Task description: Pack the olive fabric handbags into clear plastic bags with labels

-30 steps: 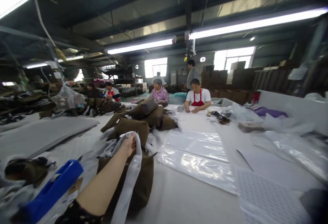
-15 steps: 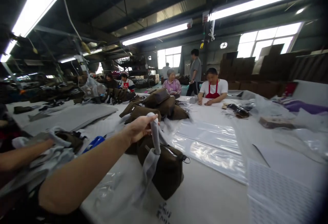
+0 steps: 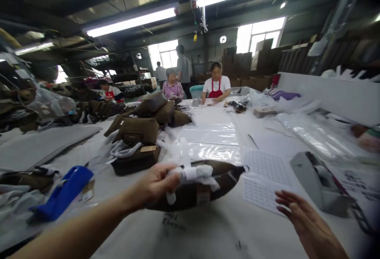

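My left hand (image 3: 162, 182) is closed around the white-wrapped handle (image 3: 192, 173) of a dark brown zip bag (image 3: 184, 197). This bag is on or just above the white table, tilted so that its long side faces me; a small pale tag (image 3: 203, 195) shows on it. Some loose white wrapping hangs by the handle, slightly blurred. To the right, my right hand (image 3: 305, 219) is open, fingers stretched, with nothing in it. It is nearest to a printed sheet of small marks (image 3: 267, 172) and a grey tape dispenser (image 3: 317, 184).
Brown bags (image 3: 139, 130) are piled beyond my left hand. Flat clear plastic bags (image 3: 210, 140) lie mid-table. A blue tool-like object (image 3: 65, 191) is at the left. Clear plastic film (image 3: 311, 132) spreads at the right. Co-workers sit across the table (image 3: 213, 112).
The view has swung right. My left hand keeps its hold on the handle, now lower, and the bag has turned side-on. My right hand has come into view.
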Motion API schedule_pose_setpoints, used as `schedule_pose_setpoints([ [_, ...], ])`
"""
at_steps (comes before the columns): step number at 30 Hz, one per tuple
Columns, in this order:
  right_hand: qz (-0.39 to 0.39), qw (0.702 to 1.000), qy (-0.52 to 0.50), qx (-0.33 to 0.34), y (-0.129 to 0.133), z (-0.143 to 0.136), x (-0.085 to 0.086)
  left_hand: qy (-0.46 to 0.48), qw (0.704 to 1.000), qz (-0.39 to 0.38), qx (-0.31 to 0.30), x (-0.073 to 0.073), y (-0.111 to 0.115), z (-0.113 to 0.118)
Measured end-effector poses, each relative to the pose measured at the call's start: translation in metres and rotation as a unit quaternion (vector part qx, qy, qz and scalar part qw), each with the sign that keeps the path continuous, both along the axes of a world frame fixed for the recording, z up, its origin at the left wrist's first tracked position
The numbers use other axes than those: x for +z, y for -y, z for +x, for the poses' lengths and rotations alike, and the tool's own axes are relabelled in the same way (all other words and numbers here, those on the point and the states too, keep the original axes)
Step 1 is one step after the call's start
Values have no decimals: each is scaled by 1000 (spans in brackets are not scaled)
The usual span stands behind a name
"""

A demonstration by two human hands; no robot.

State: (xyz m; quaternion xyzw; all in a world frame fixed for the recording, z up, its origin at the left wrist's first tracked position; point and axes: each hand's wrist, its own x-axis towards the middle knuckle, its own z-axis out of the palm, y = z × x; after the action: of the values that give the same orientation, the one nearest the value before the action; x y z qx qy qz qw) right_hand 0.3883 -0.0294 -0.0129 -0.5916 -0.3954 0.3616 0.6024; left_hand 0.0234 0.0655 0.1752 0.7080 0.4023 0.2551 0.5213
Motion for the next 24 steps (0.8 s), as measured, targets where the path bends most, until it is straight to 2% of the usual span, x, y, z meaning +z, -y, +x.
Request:
schedule_pose_setpoints([
  [3,66,978,197,31,16,-20,26,-56,997,-45,-32,-14,29,-4],
  [5,173,933,313,47,27,-44,48,-40,997,-61,-19,-17,30,-3],
  [6,236,899,360,77,30,-57,60,-21,998,-63,-9,-19,24,-1],
  [7,305,852,405,132,30,-71,70,1,998,-63,-1,-21,16,1],
  [8,369,786,450,209,28,-84,78,24,998,-66,5,-24,7,3],
  [10,445,618,543,352,14,-108,86,61,995,-77,5,-29,-12,7],
  [11,461,546,582,389,4,-118,85,71,994,-83,0,-31,-19,8],
  [12,466,498,612,400,-9,-125,83,72,994,-86,-8,-33,-25,9],
  [13,456,475,637,400,-23,-130,79,67,994,-87,-17,-35,-28,8],
  [17,411,440,665,442,-70,-133,66,53,995,-78,-20,-38,-27,1],
  [20,431,429,650,457,-81,-137,66,59,995,-78,-3,-41,-23,-8],
  [22,457,433,642,437,-80,-149,66,57,995,-80,-3,-42,-20,-13],
  [23,457,443,653,411,-79,-157,66,55,995,-81,-4,-42,-19,-14],
  [24,440,465,672,371,-78,-168,65,52,995,-80,-7,-41,-17,-14],
])
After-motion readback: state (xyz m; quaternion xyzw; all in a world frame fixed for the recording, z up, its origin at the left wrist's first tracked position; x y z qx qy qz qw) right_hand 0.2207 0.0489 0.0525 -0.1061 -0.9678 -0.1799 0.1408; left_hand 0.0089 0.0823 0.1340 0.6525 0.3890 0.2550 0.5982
